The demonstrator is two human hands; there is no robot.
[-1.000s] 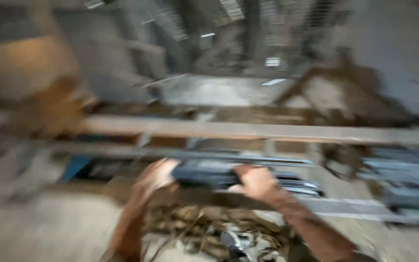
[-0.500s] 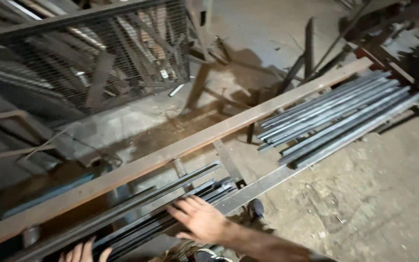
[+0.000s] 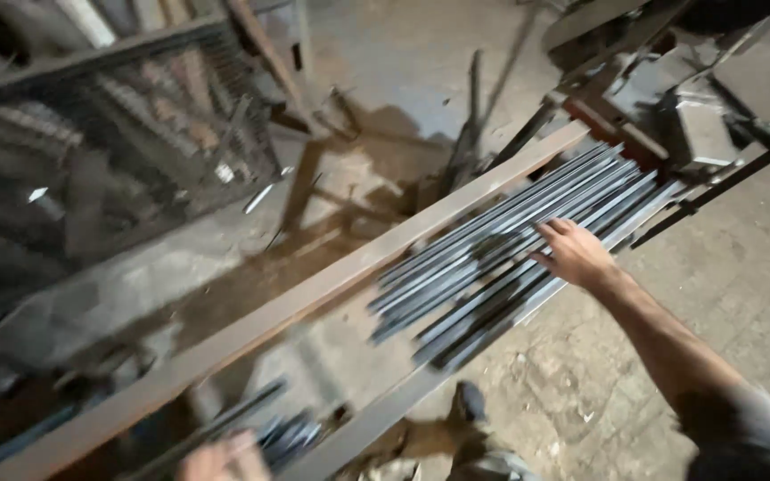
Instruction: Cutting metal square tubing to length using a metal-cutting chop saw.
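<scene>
My right hand (image 3: 574, 253) reaches out and rests on a bundle of long grey metal bars (image 3: 492, 258) lying on a rusty steel frame (image 3: 314, 294); its fingers are spread across the bars and I cannot tell if it grips one. My left hand (image 3: 220, 457) is blurred at the bottom edge, next to the near ends of other dark bars (image 3: 287, 436). Whether it holds one is unclear.
A wire mesh cage (image 3: 109, 169) full of scrap metal stands at the left. A metal machine (image 3: 670, 98) sits at the far end of the bars, top right. Dusty concrete floor (image 3: 741, 267) lies to the right, my shoe (image 3: 470, 405) below.
The view has swung right along the frame. My right hand moved from the near bars up to the far bundle. My left hand stays low at the bottom edge.
</scene>
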